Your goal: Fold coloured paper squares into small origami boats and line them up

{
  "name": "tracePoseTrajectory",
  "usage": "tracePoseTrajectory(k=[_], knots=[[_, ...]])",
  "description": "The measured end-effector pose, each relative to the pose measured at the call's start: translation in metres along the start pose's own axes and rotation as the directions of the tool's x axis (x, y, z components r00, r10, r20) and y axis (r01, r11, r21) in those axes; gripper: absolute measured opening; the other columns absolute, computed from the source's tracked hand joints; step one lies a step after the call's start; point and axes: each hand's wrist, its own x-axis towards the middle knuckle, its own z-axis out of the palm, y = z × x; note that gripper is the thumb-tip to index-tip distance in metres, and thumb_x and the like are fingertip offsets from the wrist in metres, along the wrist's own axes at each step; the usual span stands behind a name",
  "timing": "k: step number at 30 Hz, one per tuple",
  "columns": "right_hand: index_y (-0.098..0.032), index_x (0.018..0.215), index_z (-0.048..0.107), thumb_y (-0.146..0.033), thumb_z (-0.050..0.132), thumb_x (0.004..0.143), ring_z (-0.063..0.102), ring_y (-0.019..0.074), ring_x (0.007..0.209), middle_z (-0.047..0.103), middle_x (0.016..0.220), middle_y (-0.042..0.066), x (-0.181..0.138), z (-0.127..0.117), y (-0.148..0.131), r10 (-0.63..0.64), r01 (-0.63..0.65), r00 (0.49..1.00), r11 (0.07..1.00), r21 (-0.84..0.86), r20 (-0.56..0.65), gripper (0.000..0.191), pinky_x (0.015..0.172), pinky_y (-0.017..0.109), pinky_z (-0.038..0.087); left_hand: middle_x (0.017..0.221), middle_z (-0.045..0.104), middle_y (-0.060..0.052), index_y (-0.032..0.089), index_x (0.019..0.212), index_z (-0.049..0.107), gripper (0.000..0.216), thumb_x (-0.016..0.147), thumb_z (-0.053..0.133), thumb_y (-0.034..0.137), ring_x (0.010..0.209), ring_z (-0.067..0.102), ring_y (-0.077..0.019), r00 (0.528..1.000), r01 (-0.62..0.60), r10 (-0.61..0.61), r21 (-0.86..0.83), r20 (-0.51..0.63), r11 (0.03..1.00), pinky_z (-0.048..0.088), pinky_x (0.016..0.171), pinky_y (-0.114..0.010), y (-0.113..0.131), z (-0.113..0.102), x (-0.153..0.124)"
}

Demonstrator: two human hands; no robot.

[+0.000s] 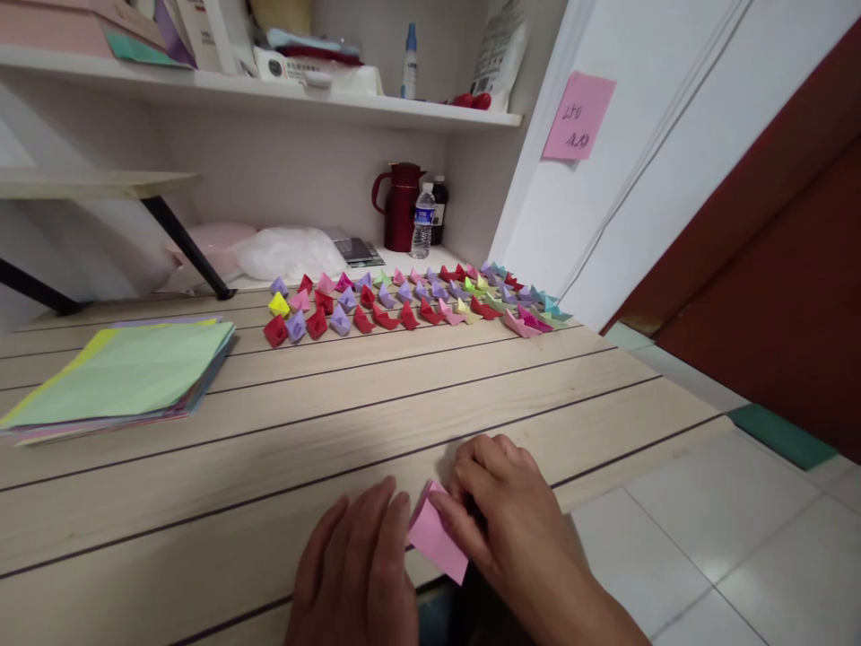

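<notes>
you have the pink paper (pixel 439 541) between your two hands, and every place here is told from it. it is small and folded, and its visible part runs on a slant, the far end leaning left and the near end right; your right thumb covers some of it, so you cannot read its full outline.

your left hand (pixel 360 570) is just left of the paper, fingers straight and side by side, the index finger at the paper's left edge. whether it touches there you cannot tell, and with that thumb hidden you cannot tell if the hand grips anything. your right hand (pixel 504 507) is the nearer one: it overlaps the paper from the right, thumb laid across the top face and fingers curled, pinching it. so the paper's free corner points back toward you, below that thumb.

around the paper and beyond it stretches the wooden table (pixel 323 395). far to the paper's left is the stack of colored sheets (pixel 127 368), light green on top. straight beyond the paper, well apart, stand rows of folded paper boats (pixel 409 316). past those, almost in line with the paper, are a clear water bottle (pixel 422 229) and, behind it, a dark red jug (pixel 401 211).
</notes>
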Motion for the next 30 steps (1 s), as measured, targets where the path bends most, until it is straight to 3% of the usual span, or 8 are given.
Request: tracePoseTrajectory(k=[4, 7, 11, 18, 22, 26, 28, 30], knots=[[-0.02, 0.065, 0.053, -0.03, 0.062, 0.089, 0.048, 0.0206, 0.074, 0.057, 0.077, 0.003, 0.004, 0.0, -0.001, 0.025, -0.026, 0.999, 0.999, 0.032, 0.032, 0.027, 0.067, 0.034, 0.033, 0.125, 0.061, -0.011, 0.022, 0.131, 0.055, 0.054, 0.086, 0.038, -0.002, 0.121, 0.055, -0.0183, 0.994, 0.067, -0.065, 0.024, -0.088, 0.997, 0.036, 0.107, -0.04, 0.009, 0.0, -0.005], [-0.02, 0.065, 0.052, -0.029, 0.063, 0.087, 0.047, 0.0203, 0.074, 0.056, 0.076, 0.003, 0.005, 0.0, 0.0, 0.024, -0.025, 0.999, 0.998, 0.051, 0.029, 0.026, 0.067, 0.034, 0.033, 0.129, 0.06, -0.007, 0.03, 0.126, 0.06, 0.053, 0.088, 0.037, 0.0, 0.117, 0.057, -0.018, 0.995, 0.081, -0.078, 0.049, -0.061, 0.996, 0.033, 0.109, -0.041, 0.014, 0.003, -0.007], [-0.02, 0.066, 0.052, -0.029, 0.064, 0.087, 0.048, 0.0203, 0.074, 0.056, 0.075, 0.002, 0.005, 0.0, 0.0, 0.021, -0.023, 1.0, 0.998, 0.065, 0.022, 0.026, 0.068, 0.034, 0.033, 0.126, 0.064, -0.006, 0.028, 0.118, 0.066, 0.042, 0.092, 0.04, 0.009, 0.112, 0.059, -0.0193, 0.997, 0.055, -0.051, 0.063, -0.064, 0.996, 0.031, 0.111, -0.041, 0.014, 0.009, -0.013], [-0.021, 0.069, 0.053, -0.032, 0.058, 0.092, 0.05, 0.0208, 0.075, 0.057, 0.078, 0.003, 0.001, 0.0, 0.0, -0.002, 0.003, 1.0, 0.999, 0.037, -0.023, 0.026, 0.068, 0.035, 0.036, 0.115, 0.072, -0.003, 0.028, 0.115, 0.069, 0.041, 0.092, 0.039, 0.01, 0.108, 0.061, -0.0207, 0.994, 0.053, -0.044, 0.088, -0.1, 0.995, 0.033, 0.109, -0.043, 0.013, 0.014, -0.017], [-0.021, 0.088, 0.058, -0.023, 0.043, 0.098, 0.055, 0.0208, 0.08, 0.061, 0.088, 0.005, -0.013, -0.002, 0.009, -0.064, 0.072, 0.994, 0.993, 0.097, -0.087, 0.019, 0.072, 0.036, 0.041, 0.114, 0.073, -0.001, 0.03, 0.117, 0.067, 0.042, 0.092, 0.039, 0.011, 0.106, 0.062, -0.0214, 0.994, 0.072, -0.065, 0.091, -0.082, 0.993, 0.037, 0.102, -0.043, 0.012, 0.013, -0.014], [-0.023, 0.112, 0.057, -0.021, 0.043, 0.099, 0.058, 0.0209, 0.098, 0.063, 0.106, 0.007, -0.035, -0.003, 0.019, -0.094, 0.11, 0.989, 0.984, 0.142, -0.117, 0.02, 0.08, 0.034, 0.046, 0.114, 0.074, -0.001, 0.03, 0.115, 0.067, 0.043, 0.092, 0.037, 0.011, 0.105, 0.063, -0.0224, 0.994, 0.093, -0.088, 0.071, -0.065, 0.993, 0.039, 0.096, -0.045, 0.014, 0.012, -0.013], [-0.023, 0.125, 0.054, -0.029, 0.039, 0.102, 0.056, 0.0222, 0.11, 0.062, 0.118, 0.009, -0.043, -0.002, 0.023, -0.136, 0.154, 0.973, 0.984, 0.086, -0.185, 0.028, 0.086, 0.035, 0.047, 0.115, 0.073, -0.001, 0.031, 0.115, 0.067, 0.044, 0.092, 0.035, 0.01, 0.105, 0.062, -0.0226, 0.994, 0.1, -0.097, 0.062, -0.059, 0.993, 0.039, 0.095, -0.046, 0.014, 0.012, -0.014], [-0.025, 0.136, 0.051, -0.046, 0.032, 0.103, 0.05, 0.0265, 0.124, 0.058, 0.13, 0.009, -0.048, 0.001, 0.026, -0.262, 0.254, 0.941, 0.965, -0.065, -0.213, 0.043, 0.096, 0.04, 0.044, 0.117, 0.073, -0.001, 0.031, 0.118, 0.066, 0.045, 0.093, 0.033, 0.013, 0.106, 0.062, -0.0231, 0.994, 0.098, -0.095, 0.055, -0.047, 0.994, 0.039, 0.095, -0.046, 0.014, 0.012, -0.015]])
